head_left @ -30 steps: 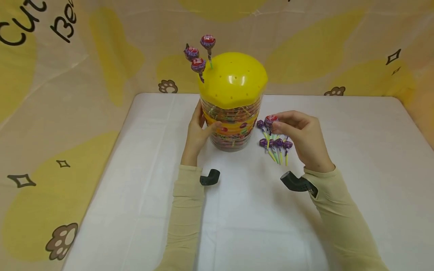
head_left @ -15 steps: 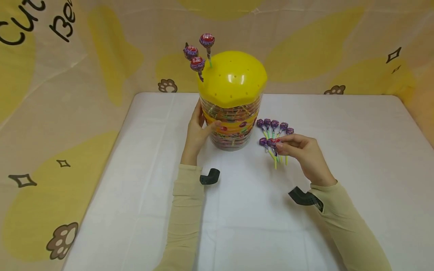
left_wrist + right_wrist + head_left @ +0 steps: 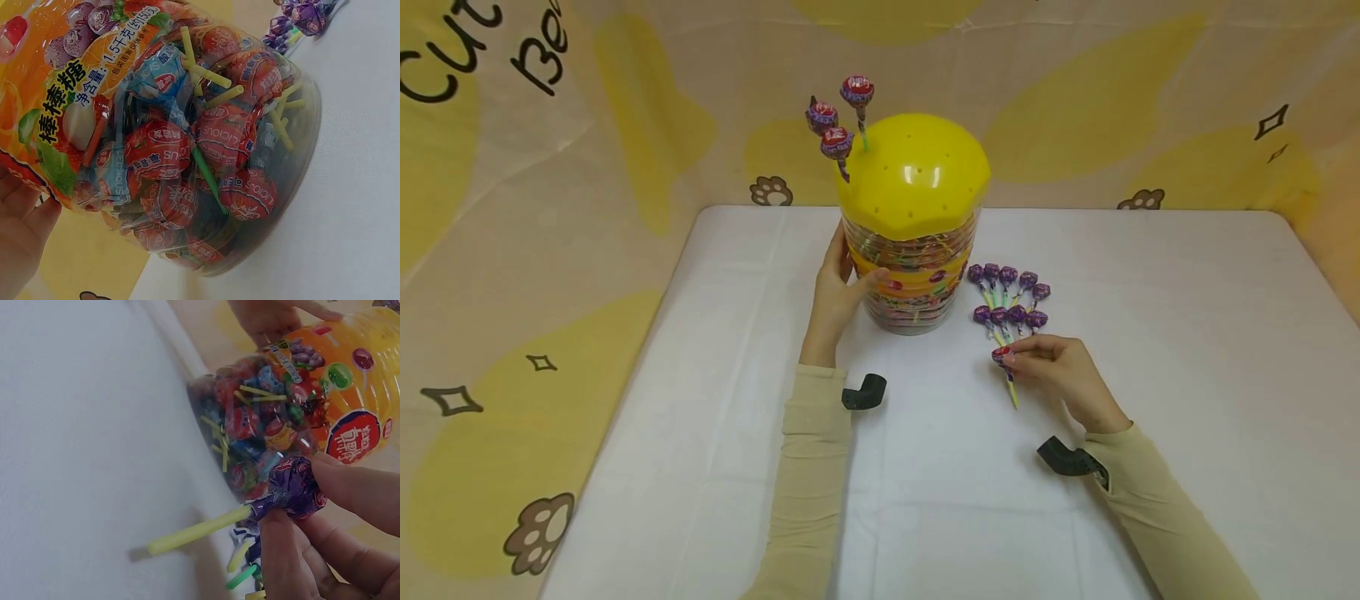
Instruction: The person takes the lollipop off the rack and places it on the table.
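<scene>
A clear, ribbed candy jar (image 3: 917,310) full of wrapped lollipops stands on the table under a yellow domed lid (image 3: 925,200) dotted with small holes. My left hand (image 3: 837,304) grips its left side, thumb across the front and fingers behind. Three purple lollipops (image 3: 857,92) stick up at the lid's left edge. In the head view, my right hand (image 3: 1063,375) pinches another purple lollipop (image 3: 292,487) by its wrapped head, its yellow stick angled down toward the tabletop. Just beyond that hand lie two rows of purple lollipops (image 3: 998,317), right of the jar.
A white cloth covers the table (image 3: 1187,350). Behind it and at the left hangs a yellow patterned backdrop (image 3: 1075,108). Black wrist mounts (image 3: 865,392) project from both sleeves.
My right hand has carried its lollipop from beside the jar down toward me, to just in front of the two rows. The left hand and the jar stay in place.
</scene>
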The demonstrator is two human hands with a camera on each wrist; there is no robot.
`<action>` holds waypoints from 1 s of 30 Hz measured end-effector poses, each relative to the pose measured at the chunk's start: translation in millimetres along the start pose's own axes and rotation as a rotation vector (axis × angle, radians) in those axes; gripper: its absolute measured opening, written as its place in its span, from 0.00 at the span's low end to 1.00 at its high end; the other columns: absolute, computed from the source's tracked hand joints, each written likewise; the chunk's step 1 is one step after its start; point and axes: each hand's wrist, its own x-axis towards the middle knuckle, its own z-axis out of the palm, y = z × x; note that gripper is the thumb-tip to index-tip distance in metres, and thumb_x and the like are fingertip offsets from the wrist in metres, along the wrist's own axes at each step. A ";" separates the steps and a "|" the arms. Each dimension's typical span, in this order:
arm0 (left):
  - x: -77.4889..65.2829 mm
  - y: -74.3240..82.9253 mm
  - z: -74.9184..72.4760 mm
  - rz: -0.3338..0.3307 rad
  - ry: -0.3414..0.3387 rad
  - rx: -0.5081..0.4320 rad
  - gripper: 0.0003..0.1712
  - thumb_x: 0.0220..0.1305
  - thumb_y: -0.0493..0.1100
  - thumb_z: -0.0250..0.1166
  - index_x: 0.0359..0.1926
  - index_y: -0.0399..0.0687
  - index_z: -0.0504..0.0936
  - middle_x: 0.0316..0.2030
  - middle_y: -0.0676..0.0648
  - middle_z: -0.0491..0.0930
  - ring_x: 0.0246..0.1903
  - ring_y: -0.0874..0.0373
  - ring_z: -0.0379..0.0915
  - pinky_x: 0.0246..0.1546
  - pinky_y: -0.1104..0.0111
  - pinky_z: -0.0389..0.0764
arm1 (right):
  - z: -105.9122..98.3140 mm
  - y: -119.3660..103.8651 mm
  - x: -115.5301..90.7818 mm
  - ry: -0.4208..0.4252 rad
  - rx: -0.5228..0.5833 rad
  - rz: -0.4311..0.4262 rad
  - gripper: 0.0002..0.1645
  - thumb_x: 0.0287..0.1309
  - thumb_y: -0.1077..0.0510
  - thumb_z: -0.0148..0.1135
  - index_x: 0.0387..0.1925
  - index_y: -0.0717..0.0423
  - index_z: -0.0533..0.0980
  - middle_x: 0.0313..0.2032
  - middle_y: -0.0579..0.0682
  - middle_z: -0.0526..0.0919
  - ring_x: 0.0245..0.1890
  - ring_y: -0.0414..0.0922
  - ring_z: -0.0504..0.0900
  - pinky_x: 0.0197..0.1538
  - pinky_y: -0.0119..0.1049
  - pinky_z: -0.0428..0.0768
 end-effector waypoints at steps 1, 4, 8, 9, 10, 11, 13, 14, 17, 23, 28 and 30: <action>0.2 -0.1 0.0 0.001 0.000 0.001 0.69 0.34 0.75 0.64 0.74 0.50 0.47 0.72 0.49 0.49 0.70 0.59 0.46 0.67 0.70 0.54 | 0.2 1.1 0.3 0.007 -0.009 0.002 0.19 0.57 0.64 0.63 0.43 0.79 0.73 0.31 0.44 0.85 0.32 0.40 0.84 0.41 0.34 0.83; 0.0 0.3 -0.1 0.000 -0.001 0.003 0.69 0.34 0.74 0.64 0.74 0.51 0.46 0.72 0.49 0.49 0.70 0.59 0.46 0.67 0.70 0.54 | 0.7 3.3 1.1 0.026 -0.040 0.017 0.20 0.56 0.63 0.65 0.43 0.79 0.74 0.31 0.45 0.85 0.31 0.40 0.84 0.40 0.33 0.83; -0.4 0.4 -0.2 -0.004 -0.001 0.002 0.69 0.34 0.74 0.64 0.74 0.51 0.46 0.72 0.49 0.49 0.70 0.59 0.46 0.67 0.70 0.54 | 1.4 5.0 2.5 0.056 -0.109 0.046 0.22 0.55 0.60 0.67 0.43 0.77 0.76 0.32 0.51 0.86 0.30 0.39 0.84 0.39 0.31 0.83; -0.4 0.4 -0.2 -0.004 -0.002 0.001 0.69 0.34 0.74 0.64 0.74 0.52 0.46 0.72 0.49 0.49 0.70 0.59 0.46 0.67 0.70 0.54 | 1.2 5.5 2.9 0.065 -0.132 0.051 0.22 0.55 0.59 0.68 0.42 0.76 0.76 0.32 0.53 0.86 0.30 0.38 0.84 0.38 0.30 0.83; -0.4 0.3 -0.2 -0.004 -0.002 0.001 0.68 0.35 0.74 0.64 0.74 0.52 0.46 0.72 0.49 0.49 0.70 0.59 0.46 0.67 0.70 0.54 | 1.0 6.1 3.3 0.072 -0.155 0.055 0.22 0.54 0.58 0.68 0.42 0.75 0.77 0.32 0.54 0.85 0.29 0.38 0.84 0.38 0.30 0.83; -0.4 0.1 -0.2 -0.006 -0.001 0.001 0.68 0.35 0.74 0.64 0.74 0.52 0.46 0.72 0.49 0.49 0.70 0.59 0.46 0.67 0.70 0.54 | 1.1 6.8 3.8 0.080 -0.178 0.060 0.22 0.54 0.58 0.68 0.42 0.74 0.78 0.32 0.54 0.85 0.29 0.37 0.84 0.37 0.29 0.83; -0.3 -0.1 -0.2 -0.007 -0.001 -0.002 0.68 0.34 0.74 0.64 0.74 0.52 0.47 0.72 0.50 0.49 0.70 0.59 0.46 0.67 0.70 0.54 | 0.8 7.8 4.2 0.095 -0.229 0.060 0.21 0.53 0.56 0.69 0.41 0.72 0.79 0.32 0.54 0.85 0.28 0.36 0.83 0.36 0.28 0.82; -0.3 -0.2 -0.2 -0.008 -0.001 -0.004 0.68 0.34 0.74 0.64 0.74 0.52 0.47 0.72 0.50 0.49 0.70 0.59 0.46 0.67 0.70 0.54 | 0.8 8.3 4.5 0.102 -0.252 0.059 0.21 0.53 0.56 0.69 0.40 0.71 0.79 0.32 0.54 0.85 0.28 0.36 0.83 0.35 0.28 0.82; -0.3 -0.2 0.0 -0.007 0.000 -0.009 0.68 0.34 0.74 0.65 0.74 0.52 0.47 0.72 0.50 0.49 0.70 0.59 0.46 0.68 0.69 0.54 | 0.9 9.4 4.7 0.121 -0.303 0.052 0.19 0.53 0.56 0.70 0.39 0.70 0.80 0.30 0.54 0.86 0.27 0.36 0.83 0.34 0.27 0.82; -0.2 -0.4 0.3 0.005 -0.001 -0.016 0.69 0.34 0.74 0.65 0.74 0.51 0.47 0.73 0.50 0.49 0.70 0.59 0.45 0.68 0.66 0.54 | 1.0 9.0 3.6 0.152 -0.382 0.020 0.15 0.53 0.59 0.69 0.35 0.70 0.81 0.26 0.55 0.85 0.24 0.38 0.83 0.30 0.27 0.81; 0.0 -0.4 0.2 0.006 0.001 -0.016 0.69 0.34 0.74 0.65 0.74 0.51 0.47 0.73 0.49 0.49 0.70 0.58 0.46 0.69 0.64 0.53 | -0.4 9.2 3.3 0.153 -0.414 0.015 0.16 0.52 0.56 0.70 0.34 0.68 0.81 0.27 0.54 0.86 0.24 0.37 0.83 0.30 0.25 0.81; 0.0 -0.2 0.1 -0.001 0.002 -0.016 0.69 0.34 0.74 0.65 0.74 0.51 0.47 0.73 0.49 0.49 0.70 0.58 0.46 0.69 0.63 0.53 | -1.2 9.5 3.5 0.151 -0.422 0.014 0.16 0.52 0.56 0.70 0.35 0.67 0.82 0.27 0.54 0.86 0.24 0.37 0.83 0.30 0.25 0.81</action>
